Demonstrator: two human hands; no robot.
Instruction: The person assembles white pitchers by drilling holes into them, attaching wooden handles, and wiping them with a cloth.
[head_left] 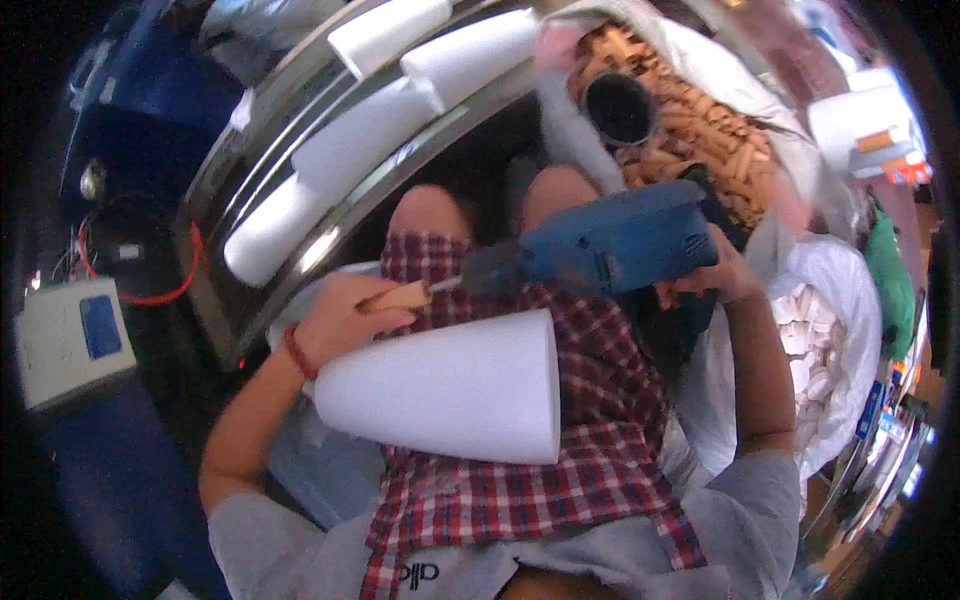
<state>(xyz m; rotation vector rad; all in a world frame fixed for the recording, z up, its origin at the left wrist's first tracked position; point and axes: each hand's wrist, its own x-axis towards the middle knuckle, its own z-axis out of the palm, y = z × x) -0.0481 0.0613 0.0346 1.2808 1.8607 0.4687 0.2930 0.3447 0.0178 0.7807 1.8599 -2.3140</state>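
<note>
My left hand (335,315) is closed around a small tan wooden-looking piece (403,296), whose end sticks out past my fingers. In my right hand (735,268) is a blue power drill (620,240), lying sideways above my knees with its dark chuck to the left. Its thin bit (446,285) points at the end of the tan piece; whether it touches or enters the piece I cannot tell. Across my lap, on a red plaid cloth (520,500), rests a smooth white tapered cone (450,388), just below both hands. My right fingers are partly hidden by the drill.
Several white cones (365,130) lie along a metal-edged rack ahead and left. An open sack (700,55) at the far right holds many tan pieces and a black cup (618,108). White pieces fill a plastic bag (850,290). A pale box (70,340) with a red cable stands left.
</note>
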